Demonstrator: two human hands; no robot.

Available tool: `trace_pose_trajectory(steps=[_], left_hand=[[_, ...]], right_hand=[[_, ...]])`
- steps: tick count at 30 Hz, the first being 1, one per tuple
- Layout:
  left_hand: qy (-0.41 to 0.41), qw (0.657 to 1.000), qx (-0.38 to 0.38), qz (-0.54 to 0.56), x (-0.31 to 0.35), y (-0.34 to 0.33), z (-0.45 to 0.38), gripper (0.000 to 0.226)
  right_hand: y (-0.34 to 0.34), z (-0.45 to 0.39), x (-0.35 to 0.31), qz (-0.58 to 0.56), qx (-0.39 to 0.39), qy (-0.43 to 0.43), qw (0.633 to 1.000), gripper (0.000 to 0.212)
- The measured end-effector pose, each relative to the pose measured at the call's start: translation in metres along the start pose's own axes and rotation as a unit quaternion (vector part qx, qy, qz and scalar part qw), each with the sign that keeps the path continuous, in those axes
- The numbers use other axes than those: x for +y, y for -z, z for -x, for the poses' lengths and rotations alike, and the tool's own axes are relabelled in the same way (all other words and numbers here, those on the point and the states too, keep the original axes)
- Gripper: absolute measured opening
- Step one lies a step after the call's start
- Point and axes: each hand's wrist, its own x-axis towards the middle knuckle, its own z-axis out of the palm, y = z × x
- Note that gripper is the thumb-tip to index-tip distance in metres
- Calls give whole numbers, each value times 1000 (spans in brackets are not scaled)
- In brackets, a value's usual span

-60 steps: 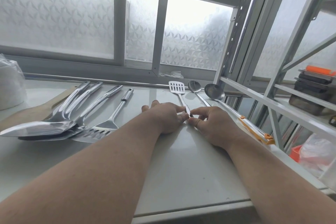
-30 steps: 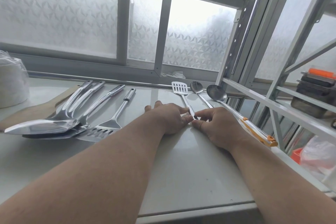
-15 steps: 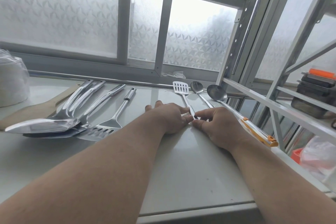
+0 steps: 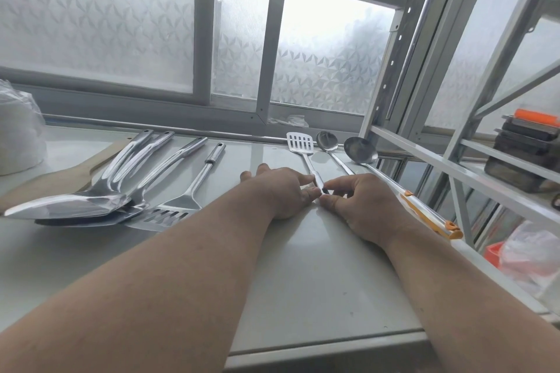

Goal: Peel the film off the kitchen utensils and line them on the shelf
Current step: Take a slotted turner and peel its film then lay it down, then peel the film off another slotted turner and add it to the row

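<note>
Nothing has moved: both hands' fingers [image 4: 309, 191] still pinch the slotted spatula [image 4: 303, 148] handle; no writing legible.

Beyond my hands a frosted window [image 4: 327, 54] with a grey frame fills the far wall. Off to my left sit a wooden board [image 4: 57, 180] and, at the far left edge, a white bundle in clear plastic [image 4: 18, 136]. To my right, dark stacked containers [image 4: 527, 154] carry an orange lid, and lower down lies a crumpled plastic bag [image 4: 533, 254].
</note>
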Motion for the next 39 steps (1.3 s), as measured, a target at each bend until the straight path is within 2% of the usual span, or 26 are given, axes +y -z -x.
trace_pose_trajectory(steps=[7, 11, 14, 16, 19, 22, 26, 28, 29, 32, 35, 37, 39], left_hand=[[5, 999, 48, -8, -5, -2, -6, 59], [15, 998, 61, -1, -8, -4, 8, 57], [6, 995, 100, 30, -11, 7, 31, 55], [-11, 991, 137, 9, -18, 23, 53, 54], [-19, 986, 161, -28, -42, 48, 93, 57], [12, 991, 127, -48, -81, 58, 130, 61], [38, 997, 38, -61, -122, 54, 175, 82], [26, 991, 13, -131, -130, 48, 188, 82], [16, 985, 20, -168, -131, 46, 194, 75], [-19, 969, 60, -238, -124, 46, 208, 43], [-40, 959, 135, -246, -126, 47, 213, 37], [-73, 951, 230, -194, -130, 47, 211, 35], [-96, 937, 324, -85, -128, 51, 212, 36]], right_hand=[[2, 1, -1, -32, 11, -8, 999, 32], [4, 15, -11, -48, 55, 6, 997, 25], [7, 28, -30, -39, 74, 25, 996, 22], [7, 38, -49, -32, 68, 47, 996, 20], [-2, 56, -80, -27, 15, 76, 997, 23], [-20, 75, -108, -28, -30, 84, 996, 27], [-40, 92, -144, -26, -84, 93, 992, 37], [-47, 98, -160, -9, -113, 96, 989, 44], [-50, 100, -167, 3, -124, 100, 987, 47], [-54, 107, -184, 29, -148, 113, 982, 50], [-49, 111, -193, 40, -152, 111, 981, 53], [-42, 111, -194, 47, -137, 109, 983, 56], [-32, 108, -193, 54, -104, 116, 986, 60]])
